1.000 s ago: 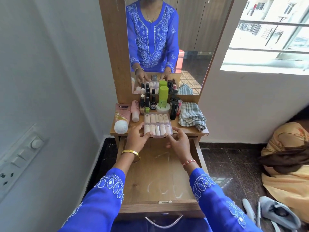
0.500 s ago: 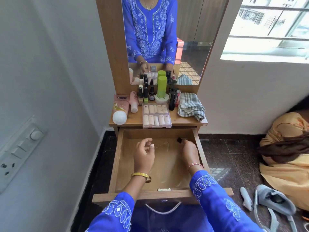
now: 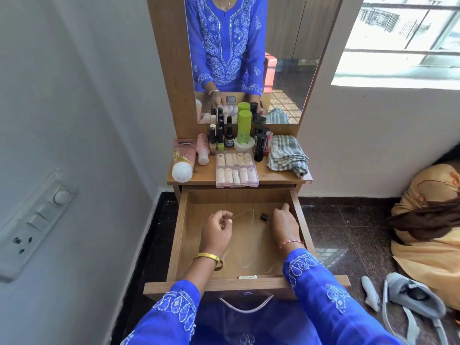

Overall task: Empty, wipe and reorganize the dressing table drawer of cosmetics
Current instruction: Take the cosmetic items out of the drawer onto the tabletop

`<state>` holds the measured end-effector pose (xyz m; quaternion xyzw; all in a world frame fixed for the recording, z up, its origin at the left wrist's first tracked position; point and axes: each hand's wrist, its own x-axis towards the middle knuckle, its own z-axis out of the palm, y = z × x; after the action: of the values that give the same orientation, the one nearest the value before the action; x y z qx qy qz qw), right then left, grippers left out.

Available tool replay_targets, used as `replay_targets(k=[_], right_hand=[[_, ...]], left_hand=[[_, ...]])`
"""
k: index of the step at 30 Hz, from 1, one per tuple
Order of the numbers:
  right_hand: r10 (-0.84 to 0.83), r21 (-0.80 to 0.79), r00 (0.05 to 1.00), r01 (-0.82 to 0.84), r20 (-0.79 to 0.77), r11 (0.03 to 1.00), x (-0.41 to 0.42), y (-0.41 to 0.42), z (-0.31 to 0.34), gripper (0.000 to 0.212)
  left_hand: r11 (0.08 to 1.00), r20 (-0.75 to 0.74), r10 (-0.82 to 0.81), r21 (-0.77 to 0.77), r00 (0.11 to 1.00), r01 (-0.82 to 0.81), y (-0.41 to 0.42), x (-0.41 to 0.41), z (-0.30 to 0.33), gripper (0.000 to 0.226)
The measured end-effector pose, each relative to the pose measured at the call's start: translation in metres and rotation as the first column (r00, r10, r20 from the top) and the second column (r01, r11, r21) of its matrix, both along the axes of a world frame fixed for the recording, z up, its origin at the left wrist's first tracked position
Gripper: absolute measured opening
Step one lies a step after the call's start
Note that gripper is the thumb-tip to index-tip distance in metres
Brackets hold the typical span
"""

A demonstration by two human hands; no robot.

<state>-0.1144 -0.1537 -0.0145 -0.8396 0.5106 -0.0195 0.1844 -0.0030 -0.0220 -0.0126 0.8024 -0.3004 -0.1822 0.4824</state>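
On the counter (image 3: 273,176) a pink lotion tube (image 3: 183,159) lies left of a clear compartment case (image 3: 236,168) and a folded checked cloth (image 3: 286,154). Below, in the open drawer (image 3: 183,235), the left hand (image 3: 216,232) pinches a thin chain (image 3: 245,213) with curled fingers. The right hand (image 3: 285,224) fingers grip a small black-capped bottle (image 3: 264,217).

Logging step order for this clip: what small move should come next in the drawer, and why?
Probably lift out the small dark item that the right hand is pinching and set it on the tabletop. It and a thin strand at the left hand seem to be all that's left.
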Motion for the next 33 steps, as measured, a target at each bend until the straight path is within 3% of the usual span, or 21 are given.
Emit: replay_targets(k=[3,7,11,14,17,23,27,30,33], right_hand=[[0.042,0.038,0.997,-0.045,0.062,0.998,0.002,0.003,0.003,0.022],[0.066,0.183,0.944,-0.131,0.324,0.974,0.011,0.025,0.01,0.014],[0.178,0.118,0.882,-0.252,0.437,0.96,0.019,0.048,0.009,0.016],[0.22,0.096,0.854,-0.298,0.472,0.95,0.019,0.05,0.007,0.016],[0.225,0.089,0.834,-0.309,0.503,0.947,0.015,0.05,0.008,0.017],[0.075,0.303,0.839,-0.276,0.539,0.912,0.012,0.049,0.012,0.012],[0.02,0.392,0.83,-0.284,0.557,0.875,0.01,0.049,0.016,0.027],[-0.058,0.461,0.799,-0.284,0.599,0.841,0.008,0.048,0.019,0.017],[-0.265,0.597,0.702,-0.279,0.662,0.752,0.007,0.047,0.022,0.011]], left_hand=[[1.0,-0.002,-0.014,0.015,1.0,0.014,0.0,0.0,-0.001,0.015],[0.999,-0.041,-0.049,0.003,0.998,0.049,-0.002,0.0,-0.001,0.018],[1.0,-0.09,0.027,0.006,0.996,-0.027,-0.003,0.001,-0.001,0.024],[0.992,-0.214,0.119,-0.003,0.969,-0.123,0.0,0.005,-0.002,0.022],[0.994,-0.313,0.108,0.007,0.943,-0.112,0.001,0.006,-0.003,0.02],[0.996,-0.478,0.041,-0.054,0.877,-0.075,0.0,0.005,0.0,0.021],[0.998,-0.443,0.029,-0.044,0.896,-0.054,0.001,0.006,-0.003,0.017],[0.997,-0.399,0.024,-0.062,0.917,-0.054,0.001,0.006,-0.003,0.02],[0.99,-0.369,0.035,-0.113,0.929,-0.082,0.0,0.004,0.003,0.012]])
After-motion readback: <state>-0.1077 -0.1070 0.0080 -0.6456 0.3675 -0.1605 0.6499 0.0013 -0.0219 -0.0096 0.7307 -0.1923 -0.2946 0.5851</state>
